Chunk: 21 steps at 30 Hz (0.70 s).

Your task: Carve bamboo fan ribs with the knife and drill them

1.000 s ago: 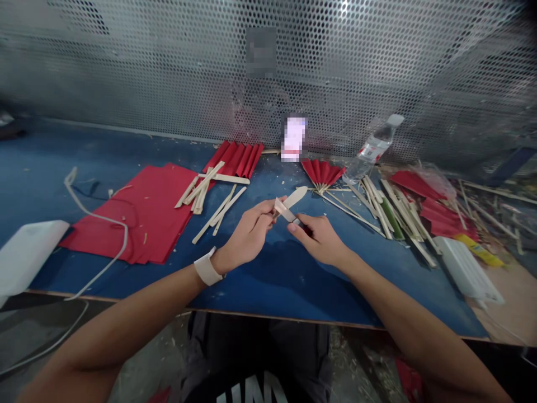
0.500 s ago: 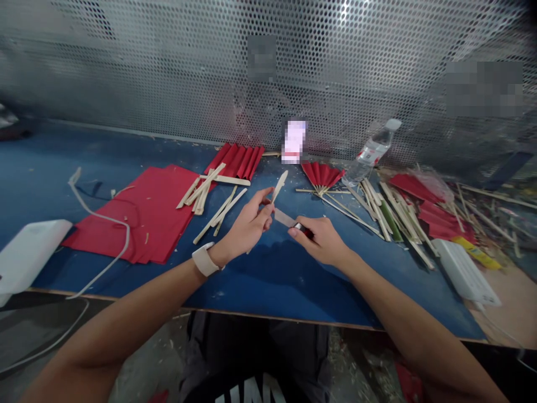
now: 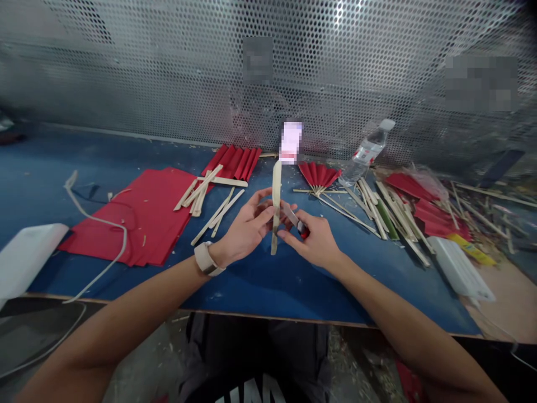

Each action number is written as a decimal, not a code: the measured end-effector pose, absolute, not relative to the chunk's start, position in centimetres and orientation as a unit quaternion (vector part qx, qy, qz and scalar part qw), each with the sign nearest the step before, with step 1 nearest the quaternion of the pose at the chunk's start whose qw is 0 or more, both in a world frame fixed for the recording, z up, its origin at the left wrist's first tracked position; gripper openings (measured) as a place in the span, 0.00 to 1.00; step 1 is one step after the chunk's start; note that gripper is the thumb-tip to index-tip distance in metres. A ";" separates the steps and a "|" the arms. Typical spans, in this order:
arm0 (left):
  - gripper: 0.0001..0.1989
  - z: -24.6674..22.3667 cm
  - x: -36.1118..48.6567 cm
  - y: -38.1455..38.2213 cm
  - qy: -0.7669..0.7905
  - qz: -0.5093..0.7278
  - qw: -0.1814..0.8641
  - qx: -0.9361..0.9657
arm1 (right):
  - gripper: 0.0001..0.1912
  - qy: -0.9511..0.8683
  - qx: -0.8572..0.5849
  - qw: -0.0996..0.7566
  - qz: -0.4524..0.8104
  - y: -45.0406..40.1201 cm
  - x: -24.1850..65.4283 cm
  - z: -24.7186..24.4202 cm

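Between the fingers of my left hand (image 3: 247,226) is a pale bamboo strip (image 3: 277,182), held nearly upright above the blue table. My right hand (image 3: 314,240) is closed round the red and dark handle of a knife (image 3: 291,216). Its blade points left and up, just behind the strip; whether it touches cannot be made out. Left of my hands lie several loose bamboo strips (image 3: 218,215), some resting on red paper (image 3: 138,218). A pleated red sheet (image 3: 235,162) sits behind them. Right of centre, a small red paper fan (image 3: 319,176) spreads on thin sticks.
A lit phone (image 3: 291,141) leans on the perforated metal panel (image 3: 168,84). Near it stands a tilted water bottle (image 3: 367,154). More bamboo strips (image 3: 398,215) and scraps lie right. White power banks (image 3: 459,268) and a cable (image 3: 121,226) are near the table's front edge.
The bamboo strip has turned from slanted to nearly upright, showing its broad side and lower end. My right hand has moved closer, and the knife blade is now behind the strip.
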<state>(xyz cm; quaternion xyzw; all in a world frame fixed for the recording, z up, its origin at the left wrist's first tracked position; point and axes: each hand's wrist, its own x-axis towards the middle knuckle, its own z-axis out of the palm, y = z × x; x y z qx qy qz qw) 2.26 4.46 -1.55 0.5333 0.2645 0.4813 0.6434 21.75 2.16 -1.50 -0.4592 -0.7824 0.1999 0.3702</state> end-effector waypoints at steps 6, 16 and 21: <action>0.16 -1.6 2.3 4.4 0.239 0.478 0.637 0.556 | 0.16 -0.740 -0.496 0.402 0.211 2.0 20.8 -1.5; 0.09 -2.6 0.9 6.1 0.378 0.461 0.480 0.644 | 0.15 -0.695 -0.601 0.393 0.038 5.0 26.4 -0.1; 0.09 -2.6 0.1 6.6 0.425 0.374 0.315 0.762 | 0.15 -0.643 -0.739 0.179 -0.089 8.3 34.6 0.9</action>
